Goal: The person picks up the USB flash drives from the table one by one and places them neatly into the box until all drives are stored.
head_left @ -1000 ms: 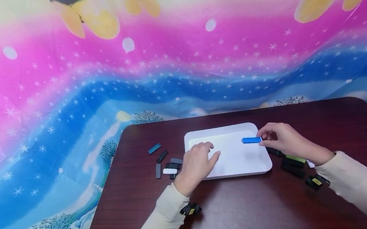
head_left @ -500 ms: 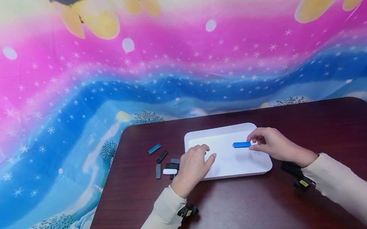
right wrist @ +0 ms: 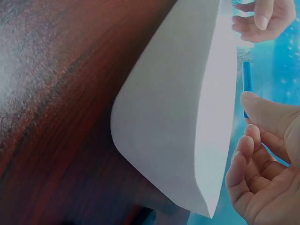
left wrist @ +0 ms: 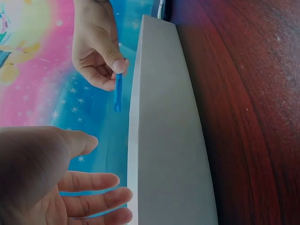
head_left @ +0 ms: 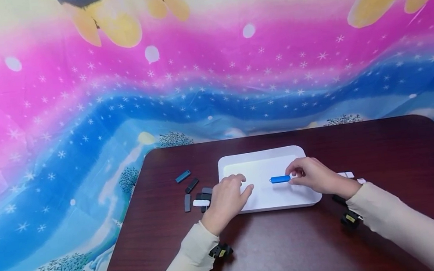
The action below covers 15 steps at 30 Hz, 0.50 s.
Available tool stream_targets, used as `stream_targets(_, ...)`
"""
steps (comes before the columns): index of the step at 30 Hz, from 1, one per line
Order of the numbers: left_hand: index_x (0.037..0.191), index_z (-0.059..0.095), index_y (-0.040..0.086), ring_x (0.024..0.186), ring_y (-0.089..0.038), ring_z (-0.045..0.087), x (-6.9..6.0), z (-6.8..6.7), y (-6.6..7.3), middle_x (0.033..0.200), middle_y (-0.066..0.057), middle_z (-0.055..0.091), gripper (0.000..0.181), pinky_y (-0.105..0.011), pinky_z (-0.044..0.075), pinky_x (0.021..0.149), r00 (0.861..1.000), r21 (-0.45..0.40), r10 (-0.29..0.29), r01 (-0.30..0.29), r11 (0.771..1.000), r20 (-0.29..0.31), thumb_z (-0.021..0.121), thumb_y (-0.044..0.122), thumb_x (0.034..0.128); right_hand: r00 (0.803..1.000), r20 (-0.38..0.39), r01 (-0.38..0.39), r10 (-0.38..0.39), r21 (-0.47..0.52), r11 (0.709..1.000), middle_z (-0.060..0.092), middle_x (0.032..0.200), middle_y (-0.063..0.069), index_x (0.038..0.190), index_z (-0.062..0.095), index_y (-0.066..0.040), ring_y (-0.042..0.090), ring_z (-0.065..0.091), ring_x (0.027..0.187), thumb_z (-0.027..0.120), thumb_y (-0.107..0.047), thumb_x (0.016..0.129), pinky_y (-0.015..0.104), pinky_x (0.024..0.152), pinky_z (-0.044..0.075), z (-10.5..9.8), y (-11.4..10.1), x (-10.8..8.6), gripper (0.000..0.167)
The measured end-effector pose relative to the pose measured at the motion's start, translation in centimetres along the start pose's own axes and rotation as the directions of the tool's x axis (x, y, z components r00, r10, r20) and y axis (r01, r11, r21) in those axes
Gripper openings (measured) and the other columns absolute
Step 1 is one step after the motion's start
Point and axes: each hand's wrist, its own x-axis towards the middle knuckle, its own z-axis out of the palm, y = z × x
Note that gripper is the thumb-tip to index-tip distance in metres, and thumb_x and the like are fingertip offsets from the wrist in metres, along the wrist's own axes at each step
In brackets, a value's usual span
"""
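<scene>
Between the thumb and fingertips of my right hand [head_left: 314, 177] is a blue USB flash drive [head_left: 280, 179], pinched at its right end and held level above the white tray [head_left: 275, 203]. In the right wrist view the same flash drive [right wrist: 247, 77] juts out past the thumb. My left hand [head_left: 227, 200] hovers over the tray's left side, its fingers relaxed and apart and nothing in them. The left wrist view shows this left hand [left wrist: 70, 183] beside the tray wall [left wrist: 168, 122], with the flash drive [left wrist: 118, 93] farther off.
Left of the tray lie several flash drives, among them a teal one [head_left: 183, 176], a black one [head_left: 192, 185], a grey one [head_left: 187, 202] and a white one [head_left: 201, 203]. White pieces [head_left: 346, 175] show behind my right wrist. A patterned cloth [head_left: 212, 87] hangs behind the brown table [head_left: 277, 253].
My right hand has carried the blue flash drive leftward and nearer to me, from the tray's right edge to over its middle. The left hand has shifted slightly left and down.
</scene>
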Motion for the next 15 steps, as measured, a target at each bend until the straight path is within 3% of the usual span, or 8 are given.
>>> stream_targets(15, 0.112, 0.075, 0.016, 0.076, -0.015, 0.068, 0.2, 0.3, -0.2, 0.097, -0.002, 0.077, 0.034, -0.026, 0.049, 0.053, 1.0, 0.012, -0.012, 0.012, 1.0, 0.01, 0.065, 0.046, 0.0959, 0.995, 0.096, -0.034, 0.035, -0.01, 0.999, 0.061, 0.078, 0.002, 0.095, 0.073, -0.001, 0.014, 0.051, 0.076, 0.078, -0.003, 0.084, 0.024, 0.067, 0.041, 1.2, 0.0, 1.6, 0.012)
